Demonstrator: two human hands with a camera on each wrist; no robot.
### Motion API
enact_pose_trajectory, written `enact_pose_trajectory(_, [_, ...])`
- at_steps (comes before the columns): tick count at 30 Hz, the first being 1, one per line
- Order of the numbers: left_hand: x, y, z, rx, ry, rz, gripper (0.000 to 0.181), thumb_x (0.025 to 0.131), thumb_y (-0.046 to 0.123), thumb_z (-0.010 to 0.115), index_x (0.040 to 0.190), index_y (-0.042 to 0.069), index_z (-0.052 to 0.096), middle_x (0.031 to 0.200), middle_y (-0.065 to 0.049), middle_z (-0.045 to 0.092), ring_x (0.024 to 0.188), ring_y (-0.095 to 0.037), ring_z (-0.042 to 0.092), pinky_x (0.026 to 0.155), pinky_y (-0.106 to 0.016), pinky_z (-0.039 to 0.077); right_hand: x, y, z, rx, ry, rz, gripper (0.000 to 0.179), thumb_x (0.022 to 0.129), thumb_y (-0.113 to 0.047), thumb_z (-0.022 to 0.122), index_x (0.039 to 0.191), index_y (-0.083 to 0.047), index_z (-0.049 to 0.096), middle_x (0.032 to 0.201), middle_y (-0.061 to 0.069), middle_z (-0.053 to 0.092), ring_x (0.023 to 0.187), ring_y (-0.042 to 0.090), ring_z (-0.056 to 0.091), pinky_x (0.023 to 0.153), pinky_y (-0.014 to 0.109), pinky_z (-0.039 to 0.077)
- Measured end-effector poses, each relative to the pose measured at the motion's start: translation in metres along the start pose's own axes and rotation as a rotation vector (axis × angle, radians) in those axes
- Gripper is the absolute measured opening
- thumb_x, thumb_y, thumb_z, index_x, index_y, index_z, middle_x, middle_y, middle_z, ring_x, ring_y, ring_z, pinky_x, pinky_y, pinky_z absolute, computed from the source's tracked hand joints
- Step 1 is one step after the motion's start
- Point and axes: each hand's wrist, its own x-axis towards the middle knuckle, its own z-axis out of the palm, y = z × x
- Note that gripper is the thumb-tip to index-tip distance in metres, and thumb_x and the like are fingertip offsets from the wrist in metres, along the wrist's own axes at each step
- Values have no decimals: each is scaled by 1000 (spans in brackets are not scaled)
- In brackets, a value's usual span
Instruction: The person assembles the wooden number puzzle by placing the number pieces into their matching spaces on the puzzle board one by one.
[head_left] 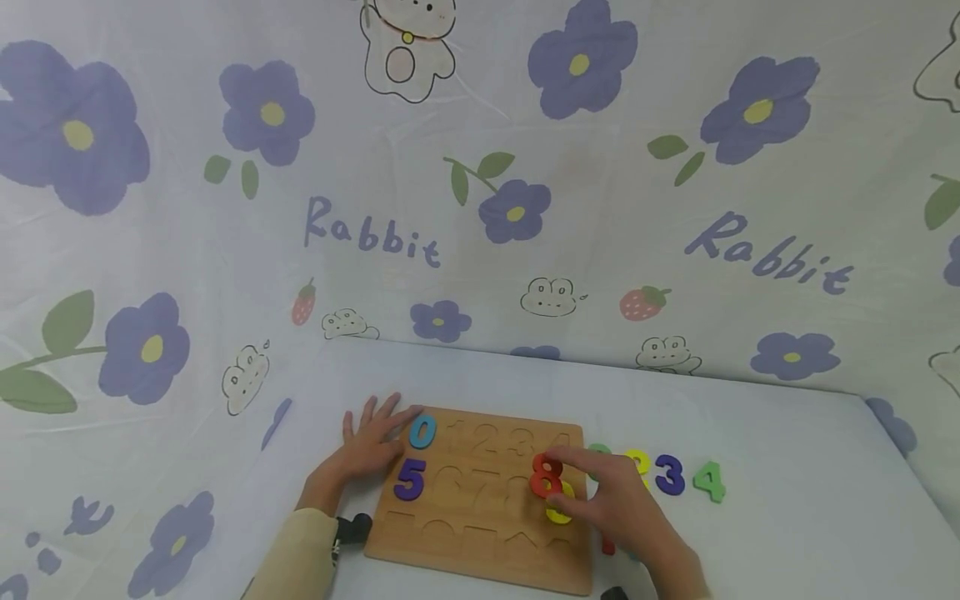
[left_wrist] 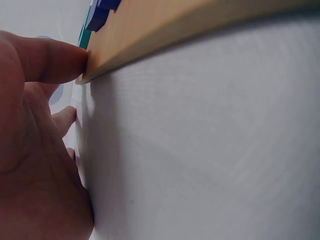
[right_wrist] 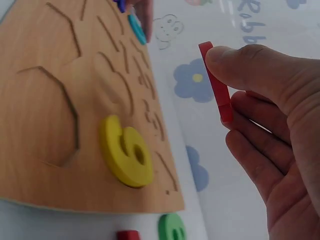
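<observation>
My right hand (head_left: 622,498) pinches a red number 8 (head_left: 546,476) between thumb and fingers above the right part of a wooden number board (head_left: 450,533). In the right wrist view the red 8 is seen edge-on, raised over the board. Below it a yellow 9 (right_wrist: 131,159) lies on the board, partly covered by the 8 in the head view. My left hand (head_left: 367,443) rests at the board's upper left edge, fingers spread, thumb (left_wrist: 60,60) against the side. Close to it, a blue 0 (head_left: 422,432) and a purple 5 (head_left: 409,481) sit in the left column.
Right of the board lie a yellow 2 (head_left: 639,459), a purple 3 (head_left: 670,475) and a green 4 (head_left: 708,482). A green piece (head_left: 599,450) and a red piece (head_left: 608,544) are partly hidden by my right hand. A patterned cloth (head_left: 480,275) hangs behind the white table (head_left: 810,500).
</observation>
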Motion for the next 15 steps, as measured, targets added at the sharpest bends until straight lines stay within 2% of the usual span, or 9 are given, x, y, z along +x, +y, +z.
enact_pose_trajectory(4, [0,-1,0,4,3,4,69,97,14,56,166,26,51,183,-18,19,168,-54,-6,125,-81,-15,3,3,10,14,-31,-6,50,89,-29,92,137,-25,78,135,-9,78,126,21,75,106,49,62])
enact_pose_trajectory(9, [0,-2,0,18,-3,2,69,99,16,55,167,26,49,184,-18,17,169,-53,-7,125,-81,-16,6,6,23,63,-75,-3,50,89,-21,92,137,-21,77,135,-10,78,124,18,74,108,48,61])
enact_pose_trajectory(15, [1,-2,1,12,6,15,68,99,15,56,166,24,50,183,-20,19,168,-55,-5,125,-81,-15,9,8,36,81,-115,2,50,89,-20,91,137,-21,77,139,-8,77,129,19,72,111,50,59])
